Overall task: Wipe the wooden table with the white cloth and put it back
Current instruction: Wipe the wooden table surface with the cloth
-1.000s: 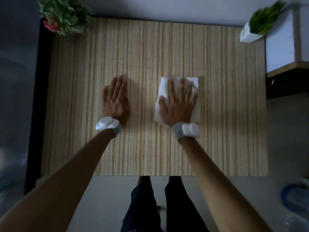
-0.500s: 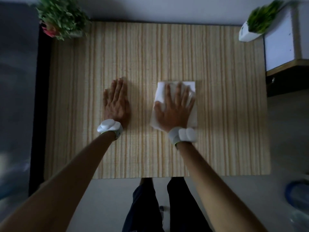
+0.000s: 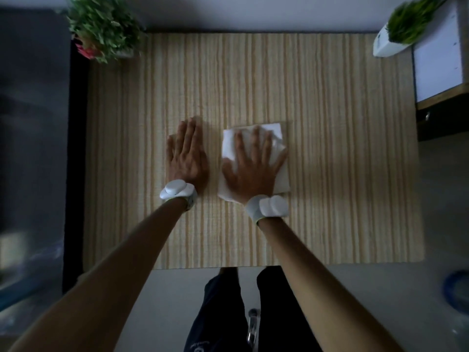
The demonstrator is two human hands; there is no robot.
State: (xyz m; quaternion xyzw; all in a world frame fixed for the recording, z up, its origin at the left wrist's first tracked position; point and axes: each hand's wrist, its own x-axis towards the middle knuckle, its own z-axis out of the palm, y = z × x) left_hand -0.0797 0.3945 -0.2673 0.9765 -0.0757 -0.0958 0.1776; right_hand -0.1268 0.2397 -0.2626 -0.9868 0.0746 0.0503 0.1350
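The wooden table (image 3: 342, 153) with pale vertical stripes fills the middle of the view. A folded white cloth (image 3: 228, 146) lies near its centre. My right hand (image 3: 251, 168) is pressed flat on the cloth with fingers spread, covering most of it; its top edge and right side show. My left hand (image 3: 186, 153) lies flat on the bare wood just left of the cloth, fingers close together, holding nothing. Both wrists carry white bands.
A leafy potted plant (image 3: 104, 26) stands at the table's far left corner. A white planter with green grass (image 3: 403, 24) sits at the far right corner beside a white cabinet (image 3: 439, 59). A blue object (image 3: 456, 288) is on the floor at the right.
My right hand has slid the cloth a little to the left, closer to my left hand. The left hand has stayed where it was.
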